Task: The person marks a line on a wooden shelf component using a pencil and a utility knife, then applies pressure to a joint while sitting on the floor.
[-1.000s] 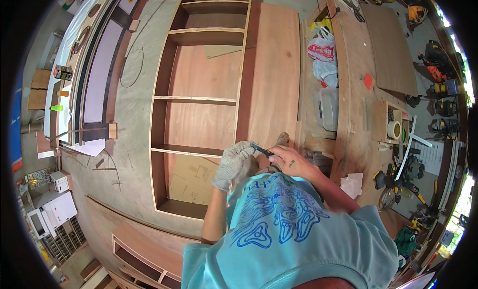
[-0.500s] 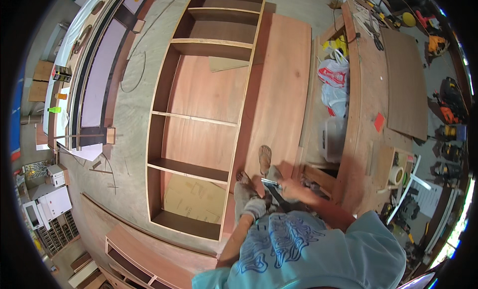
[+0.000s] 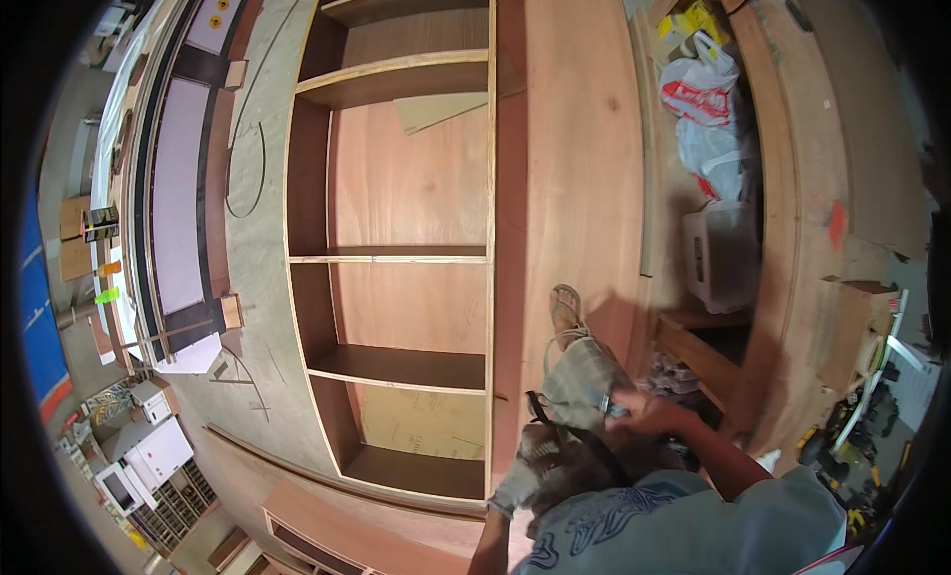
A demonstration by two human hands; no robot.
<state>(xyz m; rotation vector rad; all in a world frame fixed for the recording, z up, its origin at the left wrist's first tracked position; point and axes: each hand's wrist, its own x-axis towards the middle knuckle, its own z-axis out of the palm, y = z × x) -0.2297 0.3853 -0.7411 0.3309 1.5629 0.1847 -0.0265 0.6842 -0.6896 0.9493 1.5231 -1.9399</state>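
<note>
My right hand (image 3: 644, 417) is bare and closed round a small silver metal object (image 3: 607, 404) in front of my right thigh. Most of that object is hidden in the fist, and its kind does not show. My left hand (image 3: 523, 479) wears a greyish glove and is low by my waist, close to a curved black strap (image 3: 589, 443). Its fingers are blurred and blend with my clothing. Left of me lies a long wooden shelf frame (image 3: 489, 308) with several compartments. A sheet of cardboard (image 3: 424, 419) shows in its nearest compartment.
A reddish plywood panel (image 3: 584, 129) lies beside the frame, with my sandalled foot (image 3: 566, 306) on it. On the right, a wooden workbench (image 3: 792, 218) has plastic bags (image 3: 700, 95) and a translucent bin (image 3: 720, 253) below. Another wooden cabinet (image 3: 327, 521) lies near left.
My view has shifted, and the frame now stands straighter and nearer. My right hand has drawn away from the left, toward my right thigh, still with the silver object.
</note>
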